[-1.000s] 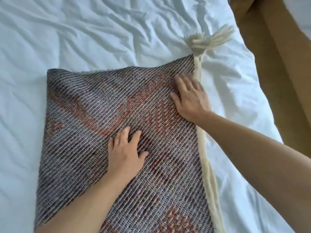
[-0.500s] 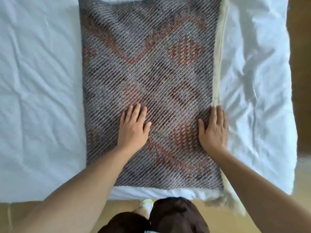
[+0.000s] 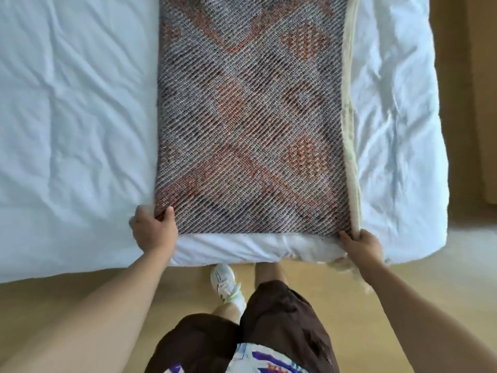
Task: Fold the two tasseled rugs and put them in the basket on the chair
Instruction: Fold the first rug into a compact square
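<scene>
Gripping both near corners now: the left hand [image 3: 153,229] is pinching the lower-left corner of the rug [image 3: 250,117], thumb on top and fingers curled under, while the right hand [image 3: 361,244] is closing round the lower-right corner where the cream edging [image 3: 349,130] is running down the side. The rug itself is lying flat up the middle of the frame on the white bed [image 3: 75,117], its near edge just short of the mattress edge, its far end running out of the top of the frame. No basket or chair is showing.

Risks from here, as I'm judging it: the weave is looking thick and heavy, so lifting by two corners alone could be letting the middle sag and the fold land crooked. The tassel [image 3: 349,267] is dangling off the bed by the right wrist and could be getting trapped inside the fold. The sheet is bunching at the near edge too, and could be getting dragged up with the rug.

Compared with half a second ago, both hands are no longer pressing flat and open on the weave; they are down at the corners and clenching
</scene>
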`<state>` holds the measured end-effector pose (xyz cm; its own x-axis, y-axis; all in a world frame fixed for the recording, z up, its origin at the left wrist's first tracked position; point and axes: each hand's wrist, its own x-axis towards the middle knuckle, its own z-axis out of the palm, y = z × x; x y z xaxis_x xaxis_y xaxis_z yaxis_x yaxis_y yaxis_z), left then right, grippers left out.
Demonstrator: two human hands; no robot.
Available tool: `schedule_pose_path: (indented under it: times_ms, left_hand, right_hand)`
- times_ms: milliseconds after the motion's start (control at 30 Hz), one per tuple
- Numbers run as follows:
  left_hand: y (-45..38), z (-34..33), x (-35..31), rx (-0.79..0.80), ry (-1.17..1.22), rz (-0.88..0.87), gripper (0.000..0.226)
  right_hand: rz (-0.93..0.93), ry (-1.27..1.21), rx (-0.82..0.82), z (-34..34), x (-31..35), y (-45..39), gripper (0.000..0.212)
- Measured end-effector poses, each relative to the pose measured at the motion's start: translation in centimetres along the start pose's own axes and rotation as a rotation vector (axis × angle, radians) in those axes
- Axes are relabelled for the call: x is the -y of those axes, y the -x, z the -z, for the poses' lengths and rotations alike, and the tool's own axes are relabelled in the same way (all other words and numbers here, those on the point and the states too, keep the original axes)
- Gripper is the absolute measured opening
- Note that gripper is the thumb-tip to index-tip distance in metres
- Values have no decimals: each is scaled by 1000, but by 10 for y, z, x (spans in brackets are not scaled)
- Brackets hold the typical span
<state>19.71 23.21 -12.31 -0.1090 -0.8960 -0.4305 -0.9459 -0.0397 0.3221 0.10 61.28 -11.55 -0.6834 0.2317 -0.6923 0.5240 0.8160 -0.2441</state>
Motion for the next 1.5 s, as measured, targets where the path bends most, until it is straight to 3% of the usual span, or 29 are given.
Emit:
schedule_pose_path:
  times_ms: [67,133,333,433,600,733,767,833,933,1100,1167,1267,1367,1500]
  left_hand:
    - [-7,6,8,116,153,168,50]
    - [-8,12,17,190,190,227,51]
    - [8,43,49,222,272,116,35]
    - [25,69,64,261,392,214,23]
    - [55,109,79,270,246,233,23]
    - [43,134,22,225,359,99,7]
    - [37,140,2,216,426,83,16]
    - [25,148,-29,232,539,63,24]
    - [11,166,-92,286,720,47,14]
    - [-22,192,-196,390,966,10,10]
    - [-43,194,-230,403,989,-12,15]
    - [-80,183,-278,354,986,-13,24]
    - [-118,157,-323,318,951,1,14]
    - [-171,115,-374,281,910,14,12]
  right_hand:
    - [-26,-149,-8,0,-6,10,32]
    - [-33,-294,-3,3,-7,21,31]
    - [-13,-459,-30,24,-13,60,31]
    - [-50,-410,-42,33,-25,74,32]
    - [-73,-347,116,44,-41,109,17]
    - [22,-706,370,82,16,121,32]
    - [46,-775,430,95,36,122,28]
    - [78,-833,488,108,67,123,21]
    - [128,-999,555,134,122,118,17]
    - [189,-1282,613,181,208,68,45]
    - [218,-1307,668,197,240,44,41]
    - [260,-1330,746,212,287,-8,61]
    - [320,-1330,795,208,321,-94,71]
    - [268,-1408,683,186,402,-137,53]
